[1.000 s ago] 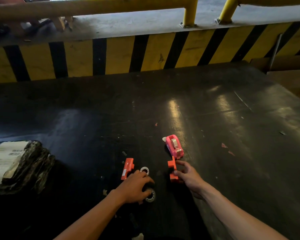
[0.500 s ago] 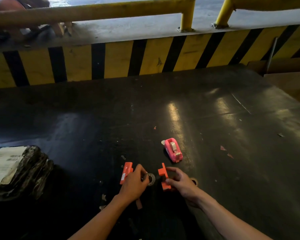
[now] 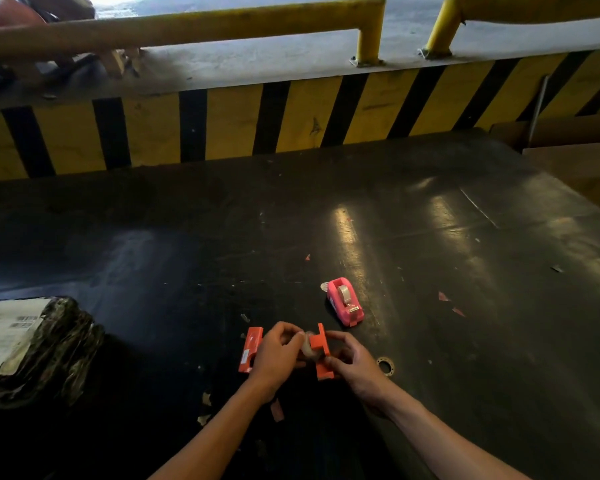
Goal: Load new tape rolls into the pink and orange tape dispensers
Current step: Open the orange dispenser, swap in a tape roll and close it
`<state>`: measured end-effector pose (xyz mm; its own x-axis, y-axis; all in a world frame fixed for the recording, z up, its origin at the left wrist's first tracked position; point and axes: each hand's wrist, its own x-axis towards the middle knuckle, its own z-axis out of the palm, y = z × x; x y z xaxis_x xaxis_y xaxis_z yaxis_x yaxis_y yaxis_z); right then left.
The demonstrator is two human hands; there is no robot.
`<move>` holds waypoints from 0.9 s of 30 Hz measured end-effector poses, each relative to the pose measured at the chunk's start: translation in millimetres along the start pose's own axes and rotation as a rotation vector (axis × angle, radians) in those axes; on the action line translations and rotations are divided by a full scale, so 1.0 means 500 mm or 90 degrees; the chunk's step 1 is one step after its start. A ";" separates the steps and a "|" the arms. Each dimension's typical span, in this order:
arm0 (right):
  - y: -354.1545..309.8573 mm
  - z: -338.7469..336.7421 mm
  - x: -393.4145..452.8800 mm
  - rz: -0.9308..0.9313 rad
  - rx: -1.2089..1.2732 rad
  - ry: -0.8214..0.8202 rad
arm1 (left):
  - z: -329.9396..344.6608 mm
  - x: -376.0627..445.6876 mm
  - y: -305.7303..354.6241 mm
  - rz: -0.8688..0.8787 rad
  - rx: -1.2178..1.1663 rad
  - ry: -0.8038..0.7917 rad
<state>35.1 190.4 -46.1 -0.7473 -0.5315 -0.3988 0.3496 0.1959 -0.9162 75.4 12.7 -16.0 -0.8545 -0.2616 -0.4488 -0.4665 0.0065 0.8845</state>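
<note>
The pink tape dispenser (image 3: 345, 300) stands on the dark table with a tape roll inside it. The orange dispenser is in two halves. One half (image 3: 249, 348) lies flat just left of my left hand (image 3: 276, 356). My right hand (image 3: 354, 365) grips the other half (image 3: 321, 353) upright. My left hand pinches a clear tape roll (image 3: 307, 348) and presses it against that half. A second tape roll (image 3: 385, 366) lies on the table just right of my right hand.
A black plastic-wrapped parcel with a white label (image 3: 32, 348) lies at the left. A yellow-and-black striped barrier (image 3: 291, 116) runs along the table's far edge. Cardboard boxes (image 3: 575, 161) stand at the right. Small tape scraps (image 3: 276, 410) lie near my left wrist.
My left hand picked a tape roll off the table and brought it right to the orange half. My right hand lifted that half and moved it left to meet the roll.
</note>
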 end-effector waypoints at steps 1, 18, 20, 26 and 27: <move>-0.001 -0.001 0.000 -0.005 -0.002 0.004 | 0.000 -0.001 0.002 -0.006 -0.023 -0.005; -0.026 0.006 -0.013 -0.006 0.010 -0.009 | -0.011 -0.021 0.002 0.108 0.042 -0.012; -0.027 0.009 -0.014 -0.005 0.033 -0.012 | -0.010 -0.019 -0.005 0.163 0.099 0.020; -0.024 0.011 -0.006 0.031 0.107 -0.012 | 0.003 -0.019 -0.022 0.326 0.246 0.112; -0.023 0.009 -0.005 0.033 0.108 -0.011 | 0.004 -0.021 -0.022 0.352 0.266 0.117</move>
<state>35.7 185.8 -34.3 -0.7169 -0.5386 -0.4427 0.4784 0.0820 -0.8743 89.0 17.2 -21.4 -0.9558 -0.2718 0.1122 -0.0567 0.5448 0.8367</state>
